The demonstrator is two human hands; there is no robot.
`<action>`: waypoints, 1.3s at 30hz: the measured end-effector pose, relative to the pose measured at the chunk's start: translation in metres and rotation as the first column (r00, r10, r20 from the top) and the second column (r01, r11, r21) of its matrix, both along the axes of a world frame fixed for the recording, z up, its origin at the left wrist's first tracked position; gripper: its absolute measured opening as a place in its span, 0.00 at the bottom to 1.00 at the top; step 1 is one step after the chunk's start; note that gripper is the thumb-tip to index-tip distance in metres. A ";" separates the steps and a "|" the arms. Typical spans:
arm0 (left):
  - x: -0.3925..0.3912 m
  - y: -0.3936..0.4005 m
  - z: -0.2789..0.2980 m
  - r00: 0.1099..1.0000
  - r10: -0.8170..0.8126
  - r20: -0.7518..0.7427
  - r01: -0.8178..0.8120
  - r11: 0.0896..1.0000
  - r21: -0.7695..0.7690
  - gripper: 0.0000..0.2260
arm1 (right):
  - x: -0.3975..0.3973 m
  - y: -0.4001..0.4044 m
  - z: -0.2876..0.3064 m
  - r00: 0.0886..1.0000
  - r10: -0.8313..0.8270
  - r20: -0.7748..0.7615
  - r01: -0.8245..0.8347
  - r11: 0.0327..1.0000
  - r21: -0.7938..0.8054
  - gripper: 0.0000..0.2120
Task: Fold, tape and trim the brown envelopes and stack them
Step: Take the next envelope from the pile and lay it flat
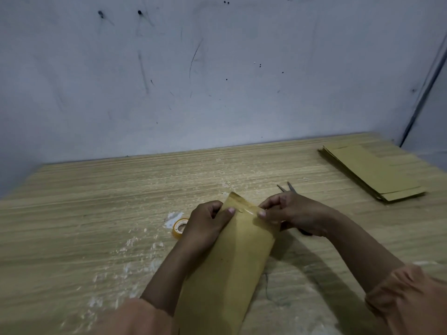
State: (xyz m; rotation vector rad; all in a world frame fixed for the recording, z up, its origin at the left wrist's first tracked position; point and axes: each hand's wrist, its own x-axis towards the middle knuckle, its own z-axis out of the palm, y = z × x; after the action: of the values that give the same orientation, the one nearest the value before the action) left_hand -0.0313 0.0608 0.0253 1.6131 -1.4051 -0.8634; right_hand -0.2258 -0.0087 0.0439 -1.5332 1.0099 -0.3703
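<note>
Hands pinching brown envelope [232, 257], left hand [208, 221] at its edge, right hand [290, 213] gripping tape strip [249, 211]

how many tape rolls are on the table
1. The tape roll lies on the wooden table just left of the left hand, which partly covers it. Another could be hidden under the envelope.

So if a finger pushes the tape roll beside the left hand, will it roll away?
The tape roll seems to lie flat on the table, so it would probably slide, not roll. It is a thin hollow ring, likely light. Stood on edge, it could roll.
</note>
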 end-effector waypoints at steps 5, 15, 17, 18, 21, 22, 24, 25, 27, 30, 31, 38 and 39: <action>-0.011 -0.005 0.001 1.000 0.024 0.007 -0.024 0.999 0.029 0.13 | 0.007 -0.007 -0.005 0.981 -0.026 -0.190 -0.036 0.949 -0.312 0.03; -0.020 -0.039 -0.020 0.591 -0.101 0.800 0.066 0.995 0.077 0.22 | 0.028 -0.030 -0.026 0.861 -0.131 -0.492 -0.215 0.782 -0.585 0.09; -0.021 -0.046 -0.022 0.530 -0.148 0.835 0.106 0.988 0.108 0.21 | 0.030 -0.030 -0.031 0.831 -0.187 -0.524 -0.257 0.707 -0.659 0.11; -0.022 -0.048 -0.022 0.515 -0.162 0.842 0.115 0.986 0.119 0.19 | 0.030 -0.029 -0.034 0.816 -0.210 -0.538 -0.279 0.672 -0.685 0.12; -0.019 -0.050 -0.024 0.464 -0.145 0.874 0.121 0.988 0.099 0.16 | 0.029 -0.020 -0.044 0.775 -0.236 -0.587 -0.372 0.580 -0.725 0.15; -0.019 -0.049 -0.024 0.445 -0.137 0.885 0.127 0.988 0.089 0.16 | 0.027 -0.016 -0.048 0.761 -0.242 -0.601 -0.402 0.551 -0.731 0.15; -0.019 -0.047 -0.028 0.420 -0.125 0.899 0.152 0.986 0.067 0.15 | 0.023 -0.008 -0.054 0.757 -0.245 -0.605 -0.424 0.520 -0.742 0.15; -0.019 -0.046 -0.030 0.419 -0.119 0.900 0.170 0.984 0.051 0.15 | 0.021 -0.005 -0.056 0.754 -0.254 -0.605 -0.421 0.521 -0.743 0.15; -0.019 -0.043 -0.033 0.445 -0.104 0.889 0.204 0.979 0.013 0.16 | 0.020 -0.001 -0.058 0.758 -0.280 -0.590 -0.414 0.493 -0.765 0.12; -0.017 -0.038 -0.034 0.464 -0.113 0.879 0.240 0.971 -0.002 0.17 | 0.020 0.003 -0.055 0.749 -0.298 -0.592 -0.431 0.458 -0.777 0.10; -0.016 -0.038 -0.034 0.455 -0.117 0.883 0.245 0.969 0.001 0.17 | 0.020 0.003 -0.056 0.755 -0.281 -0.592 -0.430 0.469 -0.771 0.14; -0.028 -0.037 -0.039 0.414 -0.026 0.910 0.204 0.977 -0.065 0.21 | 0.022 0.002 -0.054 0.681 -0.301 -0.667 -0.460 0.533 -0.710 0.17; -0.028 -0.038 -0.038 0.401 -0.025 0.916 0.198 0.978 -0.060 0.19 | 0.023 0.001 -0.053 0.681 -0.293 -0.671 -0.459 0.543 -0.703 0.16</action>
State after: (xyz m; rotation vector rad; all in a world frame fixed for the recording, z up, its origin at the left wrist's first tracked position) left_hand -0.0595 0.0233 -0.0131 1.9599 -2.2786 0.2399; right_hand -0.2031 -0.0078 -0.0096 -2.8009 1.4706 -0.1237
